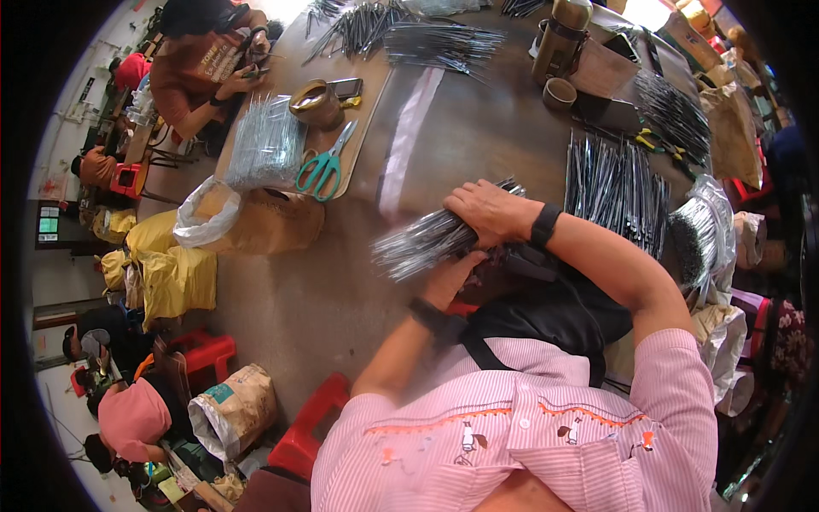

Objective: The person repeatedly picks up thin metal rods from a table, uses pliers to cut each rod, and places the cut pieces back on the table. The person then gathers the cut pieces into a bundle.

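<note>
My right hand is wrapped over the top of a thick bundle of thin, shiny grey-black wire-like strands. From below, my left hand grips the same bundle, its fingers partly hidden beneath it. The strands are held above my lap at the table's near edge, their loose ends fanning out to the left. On the table right of my hands lies a wide row of similar dark strands. Beside it rests another bundle in a clear plastic bag.
Teal-handled scissors, clear strands and a brown tape roll lie on a board at left. A thermos, its cup and pliers are at back right. A co-worker sits at far left; a red stool stands behind.
</note>
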The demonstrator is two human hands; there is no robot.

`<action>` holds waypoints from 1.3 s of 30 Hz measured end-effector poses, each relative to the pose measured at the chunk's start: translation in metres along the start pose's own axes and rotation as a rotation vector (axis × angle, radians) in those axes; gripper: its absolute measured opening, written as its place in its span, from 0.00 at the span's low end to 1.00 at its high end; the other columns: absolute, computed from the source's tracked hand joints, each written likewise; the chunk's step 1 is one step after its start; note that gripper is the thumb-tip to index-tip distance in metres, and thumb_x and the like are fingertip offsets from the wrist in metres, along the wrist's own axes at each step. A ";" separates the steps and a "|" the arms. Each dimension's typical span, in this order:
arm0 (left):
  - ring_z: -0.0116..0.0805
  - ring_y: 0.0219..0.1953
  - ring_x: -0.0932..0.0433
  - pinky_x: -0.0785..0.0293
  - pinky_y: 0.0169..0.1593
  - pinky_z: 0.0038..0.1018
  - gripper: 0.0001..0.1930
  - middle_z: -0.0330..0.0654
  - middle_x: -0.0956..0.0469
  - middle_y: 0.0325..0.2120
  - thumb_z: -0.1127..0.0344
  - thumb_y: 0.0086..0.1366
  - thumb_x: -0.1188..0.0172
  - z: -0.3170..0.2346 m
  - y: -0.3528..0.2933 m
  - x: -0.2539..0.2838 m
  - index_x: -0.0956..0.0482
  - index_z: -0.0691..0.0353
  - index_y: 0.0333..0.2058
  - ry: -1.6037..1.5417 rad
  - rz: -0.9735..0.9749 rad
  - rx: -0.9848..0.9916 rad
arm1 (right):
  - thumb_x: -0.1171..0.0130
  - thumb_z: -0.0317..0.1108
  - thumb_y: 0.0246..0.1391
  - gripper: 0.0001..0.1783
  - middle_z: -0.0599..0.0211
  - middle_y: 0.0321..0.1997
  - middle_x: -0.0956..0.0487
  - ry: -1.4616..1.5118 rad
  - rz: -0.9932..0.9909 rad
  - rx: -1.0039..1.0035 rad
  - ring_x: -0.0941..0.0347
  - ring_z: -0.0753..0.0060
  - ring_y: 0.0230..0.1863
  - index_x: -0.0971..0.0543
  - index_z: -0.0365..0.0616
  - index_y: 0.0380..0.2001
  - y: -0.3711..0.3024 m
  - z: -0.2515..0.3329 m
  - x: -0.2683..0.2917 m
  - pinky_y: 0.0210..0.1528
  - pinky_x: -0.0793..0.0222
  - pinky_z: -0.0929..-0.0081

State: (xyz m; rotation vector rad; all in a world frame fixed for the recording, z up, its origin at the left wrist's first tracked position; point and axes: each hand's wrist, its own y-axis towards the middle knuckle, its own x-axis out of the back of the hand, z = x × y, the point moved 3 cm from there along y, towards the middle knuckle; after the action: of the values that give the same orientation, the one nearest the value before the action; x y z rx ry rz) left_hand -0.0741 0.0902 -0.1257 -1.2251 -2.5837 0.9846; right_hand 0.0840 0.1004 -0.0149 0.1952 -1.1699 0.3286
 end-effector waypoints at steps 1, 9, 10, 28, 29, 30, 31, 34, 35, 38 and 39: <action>0.36 0.38 0.21 0.23 0.41 0.29 0.18 0.44 0.22 0.38 0.63 0.59 0.39 -0.001 0.001 0.000 0.27 0.64 0.47 0.082 -0.024 -0.023 | 0.28 0.37 0.25 0.32 0.54 0.42 0.26 0.035 0.020 -0.036 0.29 0.51 0.47 0.27 0.40 0.39 -0.002 0.000 0.001 0.49 0.33 0.62; 0.33 0.51 0.28 0.31 0.56 0.31 0.29 0.43 0.27 0.47 0.65 0.55 0.29 -0.074 0.004 -0.016 0.31 0.67 0.52 -0.079 -0.061 -0.683 | 0.33 0.33 0.33 0.37 0.48 0.46 0.25 0.451 -0.332 -0.177 0.27 0.48 0.50 0.32 0.38 0.52 -0.027 0.000 0.037 0.53 0.33 0.62; 0.33 0.51 0.28 0.31 0.56 0.31 0.29 0.43 0.27 0.47 0.66 0.56 0.29 -0.089 0.008 -0.022 0.32 0.67 0.53 -0.130 -0.051 -0.714 | 0.33 0.33 0.33 0.39 0.47 0.47 0.24 0.527 -0.400 -0.214 0.27 0.48 0.51 0.33 0.38 0.53 -0.029 -0.002 0.042 0.54 0.33 0.63; 0.46 0.64 0.43 0.43 0.65 0.37 0.66 0.53 0.44 0.62 0.61 0.40 0.21 -0.128 0.070 -0.068 0.63 0.63 0.68 0.284 0.269 -0.951 | 0.27 0.25 0.37 0.44 0.65 0.56 0.29 1.315 -0.927 -0.294 0.34 0.74 0.57 0.37 0.40 0.59 -0.076 -0.036 0.041 0.60 0.37 0.72; 0.48 0.64 0.42 0.43 0.65 0.38 0.66 0.54 0.43 0.62 0.61 0.40 0.21 -0.127 0.072 -0.067 0.63 0.63 0.68 0.365 0.214 -1.012 | 0.27 0.25 0.37 0.44 0.65 0.56 0.29 1.346 -0.927 -0.276 0.33 0.73 0.57 0.37 0.40 0.59 -0.076 -0.036 0.041 0.60 0.37 0.72; 0.49 0.63 0.41 0.41 0.64 0.38 0.64 0.54 0.42 0.61 0.60 0.40 0.21 -0.125 0.074 -0.068 0.61 0.63 0.68 0.391 0.173 -1.025 | 0.27 0.24 0.37 0.44 0.65 0.55 0.29 1.337 -0.931 -0.305 0.32 0.73 0.56 0.36 0.40 0.59 -0.076 -0.035 0.041 0.61 0.36 0.72; 0.50 0.62 0.39 0.40 0.63 0.38 0.62 0.55 0.40 0.60 0.60 0.40 0.21 -0.123 0.077 -0.068 0.59 0.63 0.67 0.417 0.133 -1.037 | 0.27 0.23 0.37 0.43 0.66 0.55 0.28 1.307 -0.925 -0.321 0.32 0.74 0.55 0.36 0.39 0.59 -0.076 -0.035 0.040 0.61 0.36 0.72; 0.51 0.59 0.35 0.37 0.60 0.38 0.58 0.55 0.37 0.57 0.60 0.42 0.23 -0.116 0.083 -0.071 0.55 0.63 0.65 0.507 0.036 -1.037 | 0.29 0.22 0.38 0.41 0.67 0.55 0.28 1.229 -0.907 -0.352 0.31 0.74 0.55 0.35 0.39 0.58 -0.077 -0.031 0.035 0.62 0.36 0.73; 0.51 0.58 0.35 0.37 0.60 0.38 0.57 0.55 0.36 0.57 0.60 0.43 0.23 -0.113 0.083 -0.070 0.54 0.63 0.65 0.470 0.007 -1.035 | 0.29 0.21 0.39 0.41 0.67 0.55 0.27 1.239 -0.914 -0.317 0.32 0.74 0.56 0.35 0.39 0.58 -0.077 -0.029 0.034 0.61 0.36 0.73; 0.51 0.56 0.33 0.35 0.58 0.38 0.53 0.54 0.34 0.54 0.59 0.44 0.25 -0.109 0.080 -0.072 0.52 0.63 0.63 0.474 -0.040 -1.010 | 0.30 0.21 0.40 0.39 0.67 0.56 0.28 1.297 -0.919 -0.280 0.32 0.75 0.57 0.34 0.41 0.59 -0.080 -0.024 0.030 0.62 0.36 0.74; 0.51 0.56 0.32 0.35 0.57 0.38 0.52 0.54 0.33 0.54 0.59 0.45 0.25 -0.109 0.078 -0.073 0.51 0.63 0.63 0.478 -0.053 -1.004 | 0.31 0.21 0.41 0.39 0.67 0.57 0.28 1.299 -0.902 -0.295 0.32 0.75 0.57 0.34 0.41 0.59 -0.080 -0.024 0.029 0.62 0.36 0.74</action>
State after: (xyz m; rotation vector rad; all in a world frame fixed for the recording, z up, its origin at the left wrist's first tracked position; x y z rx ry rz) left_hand 0.0652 0.1282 -0.0754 -1.2830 -2.6529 -0.6775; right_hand 0.1428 0.0370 0.0042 0.1774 0.2246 -0.4907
